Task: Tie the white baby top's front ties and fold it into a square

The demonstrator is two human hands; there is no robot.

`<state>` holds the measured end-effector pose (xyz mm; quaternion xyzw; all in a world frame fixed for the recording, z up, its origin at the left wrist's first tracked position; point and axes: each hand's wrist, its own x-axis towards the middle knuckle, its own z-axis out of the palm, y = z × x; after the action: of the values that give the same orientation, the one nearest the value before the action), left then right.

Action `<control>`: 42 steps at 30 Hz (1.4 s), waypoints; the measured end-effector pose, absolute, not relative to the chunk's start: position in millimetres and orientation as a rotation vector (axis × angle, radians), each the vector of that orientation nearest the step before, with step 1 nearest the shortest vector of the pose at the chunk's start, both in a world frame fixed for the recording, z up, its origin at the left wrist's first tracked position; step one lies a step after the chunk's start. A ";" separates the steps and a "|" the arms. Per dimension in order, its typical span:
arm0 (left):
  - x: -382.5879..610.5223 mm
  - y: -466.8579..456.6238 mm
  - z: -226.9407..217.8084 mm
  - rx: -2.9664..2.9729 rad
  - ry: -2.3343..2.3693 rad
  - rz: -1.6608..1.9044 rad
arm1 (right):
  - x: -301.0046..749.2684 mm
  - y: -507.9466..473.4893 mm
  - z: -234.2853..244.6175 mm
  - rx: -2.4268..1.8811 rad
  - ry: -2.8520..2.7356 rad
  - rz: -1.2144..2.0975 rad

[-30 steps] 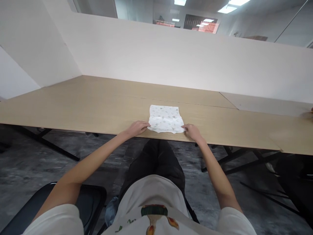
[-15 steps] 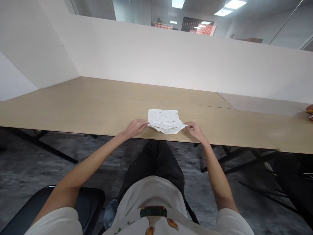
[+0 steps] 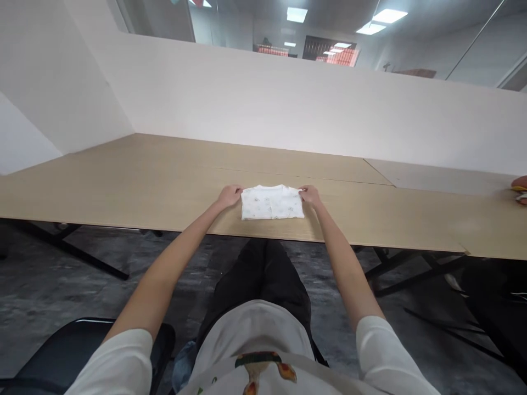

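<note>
A white cloth with small printed figures lies folded into a wide rectangle near the front edge of the table. My left hand pinches its far left corner between thumb and fingers. At the far right corner, my right hand holds the cloth in the same kind of pinch. The upper edge between my hands is slightly wavy, while the near edge lies fairly straight. Whether it is a garment or a plain cloth I cannot tell.
Behind the table rises a white wall with a glass pane above it. An orange and yellow object sits at the far right. A black chair stands at my lower left; dark table legs show below.
Both hands have moved away from me, carrying the cloth's near edge up and over. The cloth has gone from a loosely open shape to a flatter, shorter rectangle.
</note>
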<state>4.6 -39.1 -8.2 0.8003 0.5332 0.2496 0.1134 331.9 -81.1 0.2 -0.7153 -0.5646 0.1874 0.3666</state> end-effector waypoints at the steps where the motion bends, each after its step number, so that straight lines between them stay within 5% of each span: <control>1: 5.4 -37.9 -14.9 2.336 1.591 0.694 | 329.9 -78.7 -5.6 -1.881 -1.441 0.486; 21: 19.5 -32.0 -61.7 2.089 1.446 1.029 | 340.1 -68.9 -69.7 -1.593 -1.278 0.488; 42: 30.1 -36.6 -51.8 1.862 1.433 1.114 | 325.7 -82.8 -52.6 -1.452 -1.281 0.625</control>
<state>30.1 -36.6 -51.8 0.6900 0.5309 0.4129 0.2674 325.7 -82.8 -52.6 -0.6072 -0.5357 0.2613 0.5254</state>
